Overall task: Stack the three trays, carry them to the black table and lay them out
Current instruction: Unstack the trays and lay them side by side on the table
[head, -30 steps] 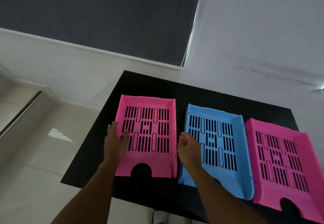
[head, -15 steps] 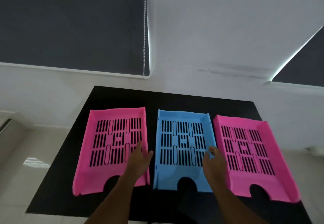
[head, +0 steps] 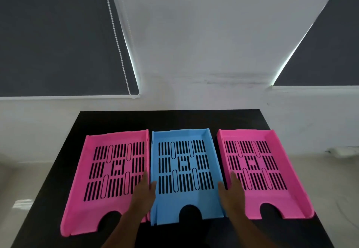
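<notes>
Three slotted plastic trays lie flat, side by side, on the black table (head: 174, 119): a pink tray (head: 116, 140) on the left, a blue tray (head: 180, 136) in the middle, and a second pink tray (head: 291, 195) on the right. My left hand (head: 143, 192) clasps the blue tray's left wall, thumb inside it and fingers over the left pink tray's edge. On the opposite wall my right hand (head: 232, 191) does the same, its fingers resting over the right pink tray. The blue tray still sits on the table.
The table stands against a white wall (head: 194, 53). Dark roller blinds (head: 58, 43) hang at both sides, one with a bead chain (head: 118, 43). Pale floor (head: 29, 179) shows left and right of the table. A strip of bare black top runs behind the trays.
My view has swung to face the table squarely. Both hands left the left pink tray, shifted right, and now hold the two sides of the blue tray.
</notes>
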